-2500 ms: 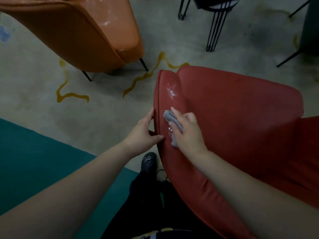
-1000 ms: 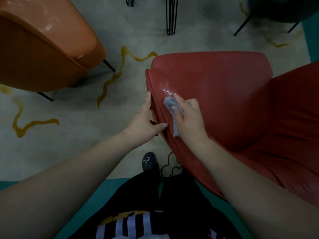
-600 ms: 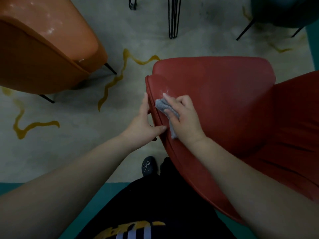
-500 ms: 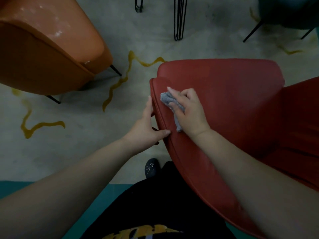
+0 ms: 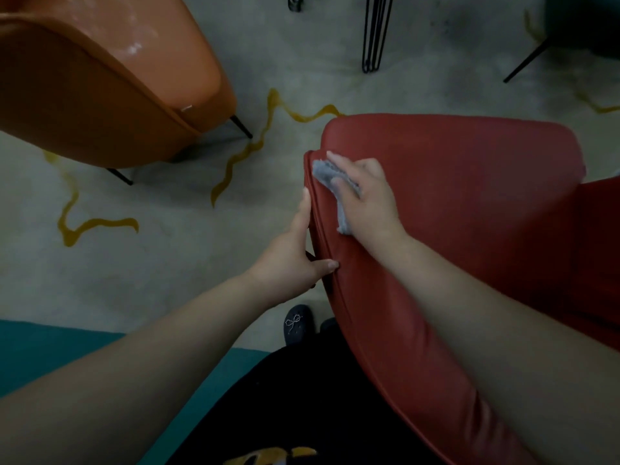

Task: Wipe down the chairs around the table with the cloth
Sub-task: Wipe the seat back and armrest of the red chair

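An orange chair point(image 5: 110, 85) stands at the far left on pale floor point(image 5: 161, 263) marked with yellow squiggles. Next comes the left hand point(image 5: 292, 253), gripping the outer edge of the red chair point(image 5: 453, 203), fingers along the outside and thumb hooked over the rim. Just right of it, the right hand point(image 5: 365, 199) holds the grey cloth point(image 5: 327, 177) and presses it flat against the chair's upper corner, fingers curled over the fabric. Black hairpin legs point(image 5: 375, 31) stand beyond.
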A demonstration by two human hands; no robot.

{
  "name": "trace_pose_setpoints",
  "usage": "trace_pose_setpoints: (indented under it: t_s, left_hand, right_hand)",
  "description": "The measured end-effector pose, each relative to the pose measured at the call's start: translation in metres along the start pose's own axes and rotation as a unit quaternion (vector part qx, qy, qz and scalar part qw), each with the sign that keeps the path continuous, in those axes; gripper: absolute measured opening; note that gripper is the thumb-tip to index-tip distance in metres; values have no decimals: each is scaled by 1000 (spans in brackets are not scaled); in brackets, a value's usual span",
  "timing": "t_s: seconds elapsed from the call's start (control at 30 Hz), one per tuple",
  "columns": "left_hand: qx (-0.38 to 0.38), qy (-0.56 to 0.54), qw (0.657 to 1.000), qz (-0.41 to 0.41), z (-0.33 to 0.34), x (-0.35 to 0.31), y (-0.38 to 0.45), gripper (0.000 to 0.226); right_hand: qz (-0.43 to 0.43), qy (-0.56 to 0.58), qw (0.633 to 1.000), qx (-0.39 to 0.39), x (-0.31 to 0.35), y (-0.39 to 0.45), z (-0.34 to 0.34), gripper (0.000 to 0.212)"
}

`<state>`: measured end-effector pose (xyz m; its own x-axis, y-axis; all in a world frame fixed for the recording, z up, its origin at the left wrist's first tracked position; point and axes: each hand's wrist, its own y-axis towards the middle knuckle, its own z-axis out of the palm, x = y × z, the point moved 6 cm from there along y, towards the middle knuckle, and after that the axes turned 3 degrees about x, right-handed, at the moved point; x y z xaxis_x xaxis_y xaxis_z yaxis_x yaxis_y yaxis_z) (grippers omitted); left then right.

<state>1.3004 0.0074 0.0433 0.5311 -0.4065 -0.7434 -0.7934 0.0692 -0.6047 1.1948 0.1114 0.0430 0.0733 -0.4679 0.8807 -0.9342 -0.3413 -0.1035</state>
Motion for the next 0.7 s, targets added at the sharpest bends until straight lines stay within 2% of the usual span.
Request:
trace_pose_setpoints:
  t_s: [0.1, 0.23, 0.27, 0.33, 0.4, 0.47, 0.6, 0.7]
  left_hand:
    - [-2, 11, 1000, 6, 1, -2, 1, 115]
    - [-8, 16, 1000, 0, 1, -2, 2, 115]
    - [-10, 17, 1000, 1, 1, -2, 1, 115]
    - [-14, 20, 1000, 4, 0, -3, 1, 116]
    - [-17, 24, 1000, 3, 0, -4, 1, 116]
    - [-24, 32, 999, 4, 0, -4, 1, 116]
    - [-34, 44, 998, -1, 0, -3, 3, 116]
    - [-38, 51, 998, -1, 0, -3, 3, 116]
  right_hand:
    - [27, -36, 999, -24, -21, -25, -16, 37]
    - [182, 44, 982, -38, -40, 15, -16, 36]
    - [182, 61, 981, -39, -34, 26, -11, 36]
    - [119, 31, 992, -42, -13, 30, -3, 37]
    - [37, -13, 999, -15, -1, 8, -2, 38]
    - [-6, -31, 999, 12, -8, -26, -9, 40]
    - [75, -51, 996, -19, -32, -27, -24, 39]
    - [133, 17, 989, -59, -28, -2, -18, 36]
